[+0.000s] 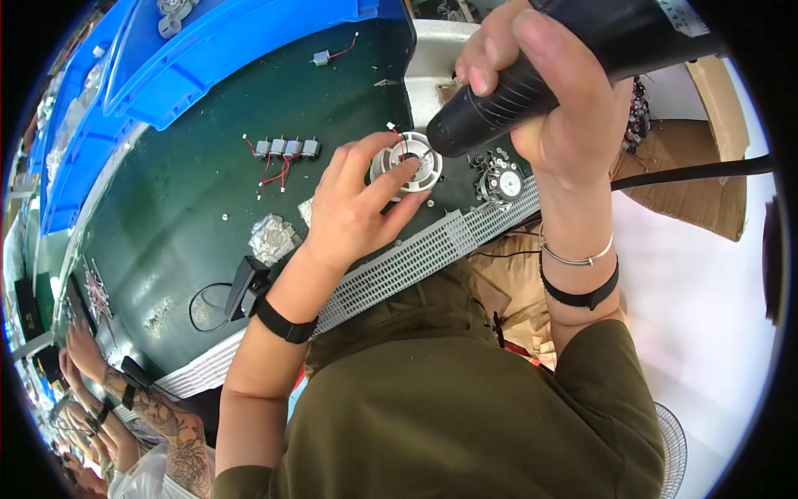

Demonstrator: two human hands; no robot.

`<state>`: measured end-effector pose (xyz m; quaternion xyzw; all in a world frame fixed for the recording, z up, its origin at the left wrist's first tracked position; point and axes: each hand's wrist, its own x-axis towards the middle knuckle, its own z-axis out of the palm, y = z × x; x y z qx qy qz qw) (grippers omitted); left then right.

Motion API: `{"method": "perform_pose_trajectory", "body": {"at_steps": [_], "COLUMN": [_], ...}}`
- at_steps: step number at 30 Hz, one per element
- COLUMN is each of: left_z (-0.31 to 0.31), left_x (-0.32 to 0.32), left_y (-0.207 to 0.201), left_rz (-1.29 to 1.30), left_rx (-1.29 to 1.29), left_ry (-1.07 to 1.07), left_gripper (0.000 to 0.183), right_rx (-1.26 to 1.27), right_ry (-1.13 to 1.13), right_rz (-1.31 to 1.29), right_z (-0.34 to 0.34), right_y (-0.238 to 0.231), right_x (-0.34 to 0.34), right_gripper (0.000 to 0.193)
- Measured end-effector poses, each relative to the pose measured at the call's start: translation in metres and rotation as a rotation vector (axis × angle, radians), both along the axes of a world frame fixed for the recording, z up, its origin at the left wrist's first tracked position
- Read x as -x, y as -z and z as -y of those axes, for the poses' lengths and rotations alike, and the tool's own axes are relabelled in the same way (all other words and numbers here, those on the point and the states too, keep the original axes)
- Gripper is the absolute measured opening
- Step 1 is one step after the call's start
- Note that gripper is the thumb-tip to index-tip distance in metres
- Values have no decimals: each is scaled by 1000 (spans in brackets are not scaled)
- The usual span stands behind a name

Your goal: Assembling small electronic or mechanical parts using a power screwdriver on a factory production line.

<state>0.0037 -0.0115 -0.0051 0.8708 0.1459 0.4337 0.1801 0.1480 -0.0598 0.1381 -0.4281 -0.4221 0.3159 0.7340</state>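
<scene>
My left hand (351, 198) steadies a round, pale grey plastic housing (431, 173) on the dark green table, its fingers closed on the rim and centre. A thin red wire with a small white plug rises from this housing. From the upper right, my right hand (575, 112) is wrapped round a black electric screwdriver (495, 110). The tool's tip points down into the housing; whether it touches a screw is hidden. Just right of the housing sits a round metal part (502, 183) with small screws clinging around it.
Several small motors (287, 148) with red wires stand left of my hand, and one motor (322, 58) lies farther back. Blue bins (224, 50) line the far left. A perforated white strip (416, 249) edges the table. A co-worker's tattooed arm (170, 412) is at lower left.
</scene>
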Motion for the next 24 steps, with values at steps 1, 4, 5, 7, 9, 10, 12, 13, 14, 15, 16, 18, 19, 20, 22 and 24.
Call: {"method": "perform_pose_trajectory", "body": {"at_steps": [1, 4, 5, 7, 9, 10, 12, 13, 14, 15, 16, 18, 19, 20, 22, 24], "left_z": [0, 1, 0, 1, 1, 1, 2, 2, 3, 3, 4, 4, 3, 3, 3, 3], "left_x": [0, 1, 1, 1, 1, 1, 1, 0, -1, -1, -3, -2, 1, 2, 2, 0], "left_y": [0, 0, 0, 0, 0, 0, 0, 0, 1, 1, 1, 1, 2, 3, 4, 3], "left_rz": [1, 1, 3, 5, 5, 5, 3, 3, 6, 8, 10, -1, -5, -5, -6, -3], "left_rx": [3, 1, 5, 11, 15, 17, 18, 20, 25, 30, 29, 38, 41, 44, 49, 49], "left_ry": [-2, -10, -8, -8, -7, -8, -14, -12, -15, -17, -11, -8, -17, -18, -19, -6], "left_gripper": [33, 33, 33, 33, 33, 33, 33, 33, 33, 33, 33, 33, 33, 34, 34, 34], "right_rx": [-1, -6, -13, -11, -11, -10, -7, -9, -11, -10, -402, -790, -405, -20, -31, -41], "right_ry": [6, 12, 13, 13, 14, 20, 26, 6, -14, -12, -292, -578, -280, 21, 52, 87], "right_rz": [4, 3, -3, -5, -7, -3, 1, 9, 18, 18, -51, -123, -63, 4, 16, 28], "right_z": [-1, -2, -2, -3, -3, -3, -3, -2, -2, -13, -32, -34, -16, -5, -6, -20], "right_y": [1, 2, 3, 4, 5, 5, 6, 5, 5, 13, 28, 28, 14, 6, 8, 21], "right_x": [-1, -1, -1, 0, 0, 0, 1, 2, 3, -2, -14, -11, 7, 16, 16, 6], "right_gripper": [52, 51, 51, 51, 50, 50, 49, 48, 47, 47, 47, 46, 46, 46, 46, 46]}}
